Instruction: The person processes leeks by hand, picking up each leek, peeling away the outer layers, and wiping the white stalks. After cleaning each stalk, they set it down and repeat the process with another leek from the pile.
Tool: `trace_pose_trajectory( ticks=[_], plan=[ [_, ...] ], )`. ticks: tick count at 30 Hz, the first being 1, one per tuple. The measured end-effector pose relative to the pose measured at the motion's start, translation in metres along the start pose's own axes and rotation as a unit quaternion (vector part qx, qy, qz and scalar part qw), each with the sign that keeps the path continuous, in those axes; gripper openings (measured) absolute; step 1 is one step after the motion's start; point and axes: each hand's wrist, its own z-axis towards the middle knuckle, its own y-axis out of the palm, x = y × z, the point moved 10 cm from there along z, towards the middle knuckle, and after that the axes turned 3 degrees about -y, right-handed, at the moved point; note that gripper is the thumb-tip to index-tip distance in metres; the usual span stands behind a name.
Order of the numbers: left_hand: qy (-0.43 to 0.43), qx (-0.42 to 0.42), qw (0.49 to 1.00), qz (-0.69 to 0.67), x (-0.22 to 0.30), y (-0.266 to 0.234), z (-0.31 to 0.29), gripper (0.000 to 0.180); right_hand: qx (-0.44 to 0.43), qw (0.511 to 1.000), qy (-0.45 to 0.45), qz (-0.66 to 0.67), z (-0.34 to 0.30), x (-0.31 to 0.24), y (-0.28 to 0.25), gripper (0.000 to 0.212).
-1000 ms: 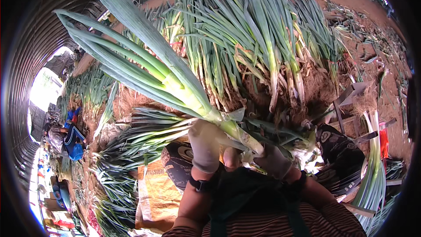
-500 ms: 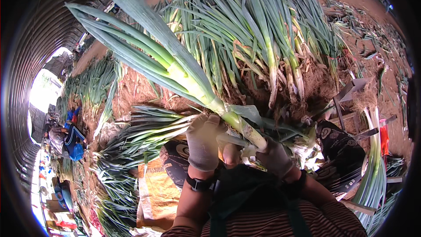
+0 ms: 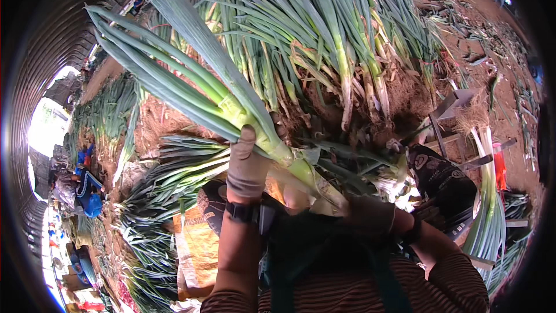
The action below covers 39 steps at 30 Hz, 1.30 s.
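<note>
L hand [image 3: 248,165] gripping 1 onion [image 3: 234,110] by the stalk; R hand [image 3: 370,215] at its lower end, can't tell if gripping. Onion slants up-left from R hand; pile [image 3: 174,175] & sack [image 3: 196,249] to L.

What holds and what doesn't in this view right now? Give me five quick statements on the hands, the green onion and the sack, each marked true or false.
1. The left hand grips the green onion. True.
2. Both hands are working without gloves. False: both wear gloves.
3. The right hand is at the green onion's lower end. True.
4. The green onion's leaves point to the lower right. False: the leaves point to the upper left.
5. The orange sack lies to the right of the right hand. False: the orange sack lies left of the left forearm.
</note>
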Motion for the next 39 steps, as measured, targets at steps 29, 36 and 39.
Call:
trace_pose_trajectory(
  ticks=[29, 36, 39],
  plan=[
    [-0.166, -0.123, 0.959, -0.194, -0.085, 0.027, -0.015, 0.046, -0.123, 0.976, 0.13, 0.123, 0.048, 0.107, 0.001, 0.023],
    [-0.171, -0.116, 0.969, -0.133, -0.075, 0.02, -0.03, 0.064, -0.112, 0.955, 0.156, -0.228, -0.02, 0.156, 0.005, 0.028],
    [-0.169, -0.151, 0.959, -0.169, -0.078, 0.02, -0.026, 0.061, 0.125, 0.93, 0.218, 0.269, 0.027, 0.105, -0.068, 0.039]
  ],
)
